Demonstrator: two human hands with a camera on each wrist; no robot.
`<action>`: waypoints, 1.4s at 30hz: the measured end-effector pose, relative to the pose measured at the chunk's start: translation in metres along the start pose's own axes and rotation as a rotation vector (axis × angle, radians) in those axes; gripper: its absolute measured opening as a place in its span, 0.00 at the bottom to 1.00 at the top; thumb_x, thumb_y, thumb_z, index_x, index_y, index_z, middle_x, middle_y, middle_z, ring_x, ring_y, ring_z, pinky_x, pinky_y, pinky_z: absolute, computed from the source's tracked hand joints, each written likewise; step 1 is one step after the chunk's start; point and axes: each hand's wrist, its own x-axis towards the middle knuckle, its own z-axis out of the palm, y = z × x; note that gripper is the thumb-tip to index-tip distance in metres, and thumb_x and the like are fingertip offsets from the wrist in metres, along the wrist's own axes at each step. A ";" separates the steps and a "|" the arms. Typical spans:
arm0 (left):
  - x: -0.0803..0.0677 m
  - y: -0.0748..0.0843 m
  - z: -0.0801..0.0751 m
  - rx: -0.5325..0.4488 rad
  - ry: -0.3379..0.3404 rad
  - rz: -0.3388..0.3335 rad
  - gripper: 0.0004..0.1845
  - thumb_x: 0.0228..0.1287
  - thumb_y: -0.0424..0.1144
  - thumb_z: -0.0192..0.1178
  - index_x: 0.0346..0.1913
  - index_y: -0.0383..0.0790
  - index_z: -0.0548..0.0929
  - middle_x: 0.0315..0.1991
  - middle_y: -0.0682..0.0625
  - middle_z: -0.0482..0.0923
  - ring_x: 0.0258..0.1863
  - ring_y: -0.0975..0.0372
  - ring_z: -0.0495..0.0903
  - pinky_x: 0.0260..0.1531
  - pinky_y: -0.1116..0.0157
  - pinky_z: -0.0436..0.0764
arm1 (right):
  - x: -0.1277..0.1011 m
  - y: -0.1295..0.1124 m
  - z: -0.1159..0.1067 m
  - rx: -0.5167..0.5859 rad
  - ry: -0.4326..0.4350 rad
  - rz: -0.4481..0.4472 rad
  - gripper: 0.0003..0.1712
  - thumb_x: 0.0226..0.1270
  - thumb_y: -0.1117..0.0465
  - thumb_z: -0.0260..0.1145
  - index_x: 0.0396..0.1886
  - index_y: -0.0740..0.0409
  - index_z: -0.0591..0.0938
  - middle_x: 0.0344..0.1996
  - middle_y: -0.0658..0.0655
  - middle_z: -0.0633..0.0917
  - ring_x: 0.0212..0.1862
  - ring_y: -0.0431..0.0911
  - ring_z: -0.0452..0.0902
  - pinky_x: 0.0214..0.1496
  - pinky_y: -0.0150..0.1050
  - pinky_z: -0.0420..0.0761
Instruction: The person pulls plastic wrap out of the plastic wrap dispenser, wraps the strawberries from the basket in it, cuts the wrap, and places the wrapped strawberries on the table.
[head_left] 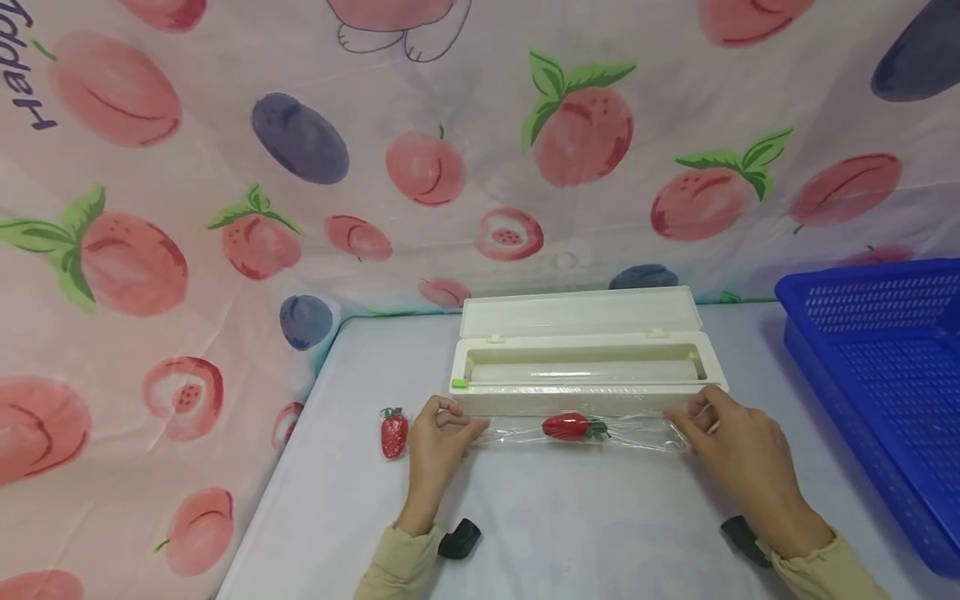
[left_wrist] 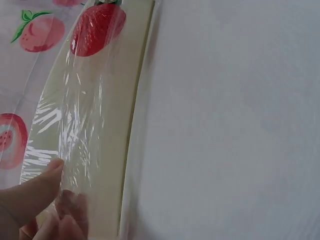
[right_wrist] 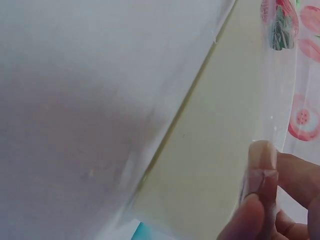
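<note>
A cream cling-film dispenser box point(head_left: 585, 367) lies open on the table, its lid tipped back. A sheet of clear film point(head_left: 577, 433) stretches from its front edge over a red strawberry point(head_left: 573, 427). My left hand point(head_left: 441, 433) pinches the film's left end, and the thumb and fingers point(left_wrist: 47, 192) show against the film point(left_wrist: 75, 135). My right hand point(head_left: 712, 425) pinches the right end, fingertips point(right_wrist: 260, 170) on the film beside the box point(right_wrist: 220, 145). The strawberry point(left_wrist: 95, 30) shows through the film in the left wrist view, and its green cap point(right_wrist: 279, 25) in the right wrist view.
A second strawberry point(head_left: 393, 433) lies left of my left hand. A blue plastic basket point(head_left: 885, 375) stands at the table's right. A peach-print cloth point(head_left: 225, 208) hangs behind and to the left. The table point(head_left: 570, 533) has a pale cover.
</note>
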 end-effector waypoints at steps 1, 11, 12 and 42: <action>0.000 0.000 0.000 0.008 0.007 0.008 0.20 0.47 0.33 0.78 0.35 0.36 0.74 0.27 0.45 0.87 0.20 0.62 0.83 0.16 0.68 0.80 | 0.000 0.000 0.000 -0.001 0.005 -0.001 0.15 0.61 0.51 0.73 0.30 0.55 0.79 0.18 0.45 0.82 0.19 0.39 0.74 0.21 0.36 0.65; -0.001 0.001 0.000 0.093 0.048 0.059 0.18 0.46 0.35 0.79 0.35 0.37 0.78 0.24 0.49 0.85 0.24 0.65 0.81 0.25 0.73 0.79 | 0.000 0.000 0.000 0.019 0.024 -0.006 0.16 0.61 0.52 0.74 0.33 0.58 0.79 0.20 0.48 0.82 0.18 0.37 0.72 0.20 0.34 0.64; 0.000 0.001 0.000 0.092 0.045 0.061 0.18 0.46 0.35 0.79 0.35 0.37 0.79 0.24 0.49 0.85 0.24 0.65 0.81 0.25 0.73 0.79 | 0.000 0.000 0.000 0.020 0.025 -0.011 0.16 0.61 0.53 0.74 0.33 0.58 0.78 0.20 0.48 0.82 0.18 0.37 0.72 0.19 0.34 0.65; 0.005 -0.002 -0.011 0.097 -0.129 0.078 0.09 0.51 0.38 0.77 0.30 0.37 0.88 0.26 0.48 0.85 0.26 0.64 0.81 0.26 0.71 0.80 | 0.001 0.001 -0.003 0.095 0.014 0.012 0.07 0.65 0.60 0.71 0.38 0.60 0.86 0.30 0.57 0.88 0.17 0.36 0.77 0.17 0.31 0.70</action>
